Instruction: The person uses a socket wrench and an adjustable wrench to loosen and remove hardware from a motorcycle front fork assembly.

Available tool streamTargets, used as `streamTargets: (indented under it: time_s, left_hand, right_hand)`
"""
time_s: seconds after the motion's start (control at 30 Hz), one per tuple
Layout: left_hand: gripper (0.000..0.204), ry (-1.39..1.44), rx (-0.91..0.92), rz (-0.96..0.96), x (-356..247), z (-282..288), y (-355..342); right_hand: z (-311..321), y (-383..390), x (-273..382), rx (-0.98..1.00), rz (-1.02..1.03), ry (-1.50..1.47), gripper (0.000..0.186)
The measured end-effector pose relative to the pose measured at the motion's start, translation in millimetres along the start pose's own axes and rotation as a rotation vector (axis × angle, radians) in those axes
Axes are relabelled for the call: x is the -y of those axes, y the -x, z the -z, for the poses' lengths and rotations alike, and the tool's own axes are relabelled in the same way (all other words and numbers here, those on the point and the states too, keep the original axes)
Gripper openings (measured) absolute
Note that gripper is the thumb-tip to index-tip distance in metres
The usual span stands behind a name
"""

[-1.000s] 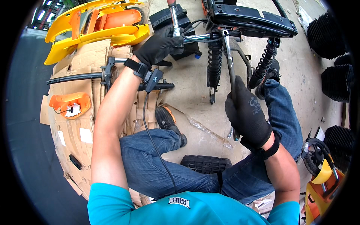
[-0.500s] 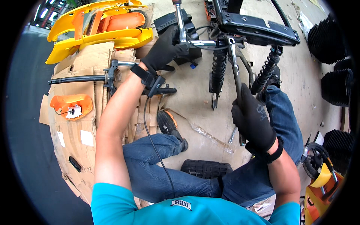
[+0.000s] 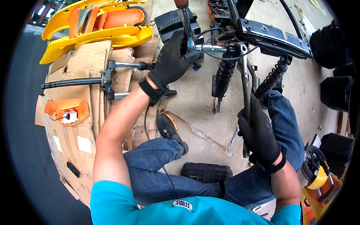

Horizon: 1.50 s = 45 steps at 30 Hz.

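Observation:
My gloved left hand (image 3: 173,60) is closed on a ratchet wrench (image 3: 187,28) with a red-topped handle, joined to a horizontal chrome bar (image 3: 212,48). My gloved right hand (image 3: 257,133) grips a long dark-handled wrench (image 3: 245,82), whose chrome head sits at the bolt joint under a black metal frame (image 3: 262,32). Two coil-spring shock absorbers (image 3: 225,75) hang from that frame, one either side of the long wrench. A black cable loops across the bar and wrench head.
Yellow and orange body panels (image 3: 112,22), a front fork (image 3: 108,80) and an orange shell (image 3: 56,110) lie on cardboard (image 3: 75,161) at left. Black ribbed plastic parts (image 3: 333,93) line the right side. A loose spanner (image 3: 234,137) and black pad (image 3: 204,172) lie on the floor between my legs.
Both hands, with their wrenches, appear further right and lower than a second earlier. The frame and shocks have also shifted right and down in view. The ratchet handle stays upright.

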<state>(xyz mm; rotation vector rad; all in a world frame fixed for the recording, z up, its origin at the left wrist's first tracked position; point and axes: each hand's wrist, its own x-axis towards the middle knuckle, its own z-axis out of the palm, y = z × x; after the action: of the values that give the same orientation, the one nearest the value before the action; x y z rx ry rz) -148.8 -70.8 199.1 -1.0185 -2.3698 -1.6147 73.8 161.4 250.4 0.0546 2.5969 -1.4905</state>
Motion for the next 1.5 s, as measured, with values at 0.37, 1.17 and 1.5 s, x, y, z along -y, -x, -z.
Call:
streamTargets:
  time_s: [0.37, 1.17, 1.5]
  left_hand:
    - [0.048, 0.008, -0.012, 0.002, 3, -10, 9]
    - [0.052, 0.083, 0.128, 0.152, 1, 2, -2]
    - [0.042, 0.114, 0.300, 0.362, -5, 16, -25]
  right_hand:
    - [-3, -7, 5, 0.035, -0.295, -0.308, 0.056]
    - [2, -2, -30, -0.109, -0.061, -0.036, 0.040]
    - [0, -7, -24, -0.099, -0.038, -0.001, 0.042]
